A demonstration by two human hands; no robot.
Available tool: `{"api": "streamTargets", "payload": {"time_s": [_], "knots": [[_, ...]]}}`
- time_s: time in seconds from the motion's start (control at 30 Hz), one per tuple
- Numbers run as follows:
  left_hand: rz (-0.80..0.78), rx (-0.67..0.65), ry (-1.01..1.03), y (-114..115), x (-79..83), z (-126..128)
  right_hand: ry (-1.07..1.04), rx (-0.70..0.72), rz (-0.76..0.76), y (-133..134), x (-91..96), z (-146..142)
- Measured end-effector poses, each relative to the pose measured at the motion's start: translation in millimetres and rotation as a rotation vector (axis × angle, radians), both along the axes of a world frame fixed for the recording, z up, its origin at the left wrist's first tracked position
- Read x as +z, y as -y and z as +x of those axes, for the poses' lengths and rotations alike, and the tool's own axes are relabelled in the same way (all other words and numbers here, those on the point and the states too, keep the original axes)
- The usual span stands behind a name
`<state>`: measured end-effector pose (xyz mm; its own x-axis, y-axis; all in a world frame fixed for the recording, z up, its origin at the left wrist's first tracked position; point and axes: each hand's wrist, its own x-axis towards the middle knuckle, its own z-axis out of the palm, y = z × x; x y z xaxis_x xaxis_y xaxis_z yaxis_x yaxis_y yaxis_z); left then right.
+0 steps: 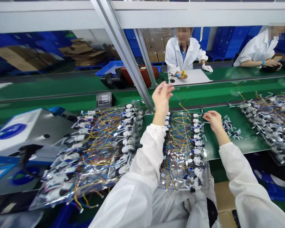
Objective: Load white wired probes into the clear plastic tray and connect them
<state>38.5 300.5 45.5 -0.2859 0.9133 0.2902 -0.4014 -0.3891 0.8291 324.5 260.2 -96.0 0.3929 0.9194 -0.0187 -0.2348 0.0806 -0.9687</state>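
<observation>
Over bagged wire harnesses (184, 148), left hand (161, 98) raised, grip open and empty. Right hand (214, 121) low beside them, above green conveyor belt (242, 139), grip half-closed, anything held too small to tell.

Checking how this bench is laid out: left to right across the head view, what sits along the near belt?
White-and-blue machine → first harness bag → left hand → second harness bag → right hand → loose white connectors → third harness bag

Live from a factory floor: green conveyor belts (61, 92) running, white-smocked workers (180, 53) lined along them, bagged wiring harnesses (97, 148) piled high, blue crates (228, 41) behind!
</observation>
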Motion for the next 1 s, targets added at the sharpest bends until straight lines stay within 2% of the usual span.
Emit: {"api": "streamTargets", "payload": {"time_s": [0.1, 0.2, 0.27, 0.33, 0.43, 0.53, 0.67, 0.77, 1.0], "knots": [[-0.035, -0.04, -0.36, -4.9, -17.2, 27.1, 0.153, -0.011, 0.022, -7.2, -17.8, 3.7], [0.007, -0.105, -0.727, -7.4, -43.7, 61.9, 0.274, -0.087, 0.172, -17.0, -16.1, 7.6], [0.03, -0.128, -0.831, -8.4, -65.3, 84.0, 0.307, -0.124, 0.262, -22.2, -10.3, 4.6], [-0.02, -0.21, -0.828, -9.3, -88.1, 100.3, 0.287, -0.118, 0.312, -25.3, -6.0, -2.1], [-0.145, -0.413, -0.75, -10.2, -118.3, 109.7, 0.2, -0.009, 0.321, -26.4, -6.9, -12.8], [-0.201, -0.569, -0.675, -10.8, -136.1, 106.7, 0.178, 0.078, 0.295, -24.9, -13.4, -18.2], [-0.296, -0.593, -0.63, -14.3, -141.3, 101.1, 0.231, 0.08, 0.251, -20.8, -18.5, -18.7], [-0.388, -0.622, -0.512, -17.5, -141.2, 99.1, 0.268, 0.075, 0.237, -17.5, -19.1, -17.9], [-0.227, -0.596, -0.327, -13.9, -146.5, 93.3, 0.262, 0.065, 0.229, -13.1, -19.7, -17.7]]}}
